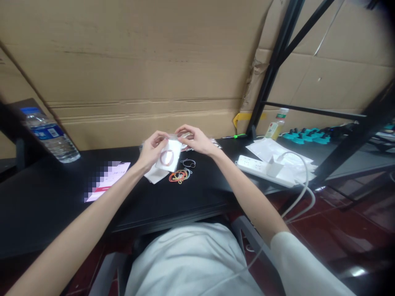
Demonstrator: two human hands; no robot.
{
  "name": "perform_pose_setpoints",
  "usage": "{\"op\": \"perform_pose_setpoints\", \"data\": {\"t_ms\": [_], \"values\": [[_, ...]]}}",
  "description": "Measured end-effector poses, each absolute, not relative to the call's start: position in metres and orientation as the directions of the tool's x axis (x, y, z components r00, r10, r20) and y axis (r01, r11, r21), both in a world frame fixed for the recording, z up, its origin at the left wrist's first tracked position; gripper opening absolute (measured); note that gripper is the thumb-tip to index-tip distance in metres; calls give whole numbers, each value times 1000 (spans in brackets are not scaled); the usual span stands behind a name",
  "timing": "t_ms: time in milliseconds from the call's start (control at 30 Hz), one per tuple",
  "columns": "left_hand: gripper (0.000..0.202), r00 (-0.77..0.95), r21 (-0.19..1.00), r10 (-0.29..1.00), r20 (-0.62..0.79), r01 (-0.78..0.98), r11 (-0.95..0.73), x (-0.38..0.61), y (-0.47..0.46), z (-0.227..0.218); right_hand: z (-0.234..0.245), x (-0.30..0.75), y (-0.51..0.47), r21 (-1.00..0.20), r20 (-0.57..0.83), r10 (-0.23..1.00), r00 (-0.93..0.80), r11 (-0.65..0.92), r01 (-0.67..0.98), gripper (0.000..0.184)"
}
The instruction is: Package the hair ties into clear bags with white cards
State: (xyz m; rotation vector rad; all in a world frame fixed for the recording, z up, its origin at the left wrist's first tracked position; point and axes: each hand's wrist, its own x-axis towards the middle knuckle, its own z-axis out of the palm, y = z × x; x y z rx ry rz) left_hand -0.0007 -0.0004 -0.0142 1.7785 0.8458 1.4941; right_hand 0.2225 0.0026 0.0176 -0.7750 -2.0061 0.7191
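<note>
Between my two hands is a small clear plastic bag [170, 154] with a white card and a reddish ring-shaped band inside. My left hand [152, 147] pinches its upper left edge. At the upper right corner, my right hand [194, 139] has thumb and fingers closed on the bag's top. Beneath the bag, a white card or packet [156, 174] lies on the black table. Just in front are several orange and yellow elastic bands [179, 176] in a loose heap. A dark thin band [189, 163] lies beyond them. More packets behind my hands are partly hidden.
A water bottle [51, 135] leans at the left, near a lit phone screen [108, 181]. On the right are a white power strip [262, 169] with a cable, white plastic bags [274, 150], a drink bottle [277, 124] and teal objects [307, 135]. Cardboard [148, 61] backs the table.
</note>
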Motion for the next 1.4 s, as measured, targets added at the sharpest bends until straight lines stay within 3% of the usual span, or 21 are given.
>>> {"op": "perform_pose_setpoints", "data": {"t_ms": [367, 567, 800, 1067, 1167, 1267, 1400], "values": [[16, 76, 769, 784, 616, 158, -620, 3, -12, -7, 19, 218, 0, -687, 577, 742, -341, 667, 289, 22], [12, 46, 729, 736, 675, 108, -675, 2, -9, -9, 18, 219, -2, -761, 501, 736, -455, 625, 172, 31], [11, 40, 831, 833, 552, 57, -553, -2, 1, -13, 19, 222, 1, -748, 493, 756, -431, 622, 234, 28], [27, 137, 867, 865, 482, 65, -494, -4, -4, -5, 16, 225, 5, -735, 453, 805, -382, 580, 352, 37], [26, 158, 847, 850, 502, 106, -520, -4, -6, -5, 13, 224, 6, -747, 459, 806, -374, 578, 328, 31], [39, 165, 838, 841, 515, 109, -534, -4, -7, -5, 10, 223, 8, -762, 465, 801, -376, 579, 290, 23], [43, 141, 877, 878, 457, 94, -471, -4, -4, -4, 9, 224, 7, -794, 442, 807, -393, 555, 247, 23]]}}
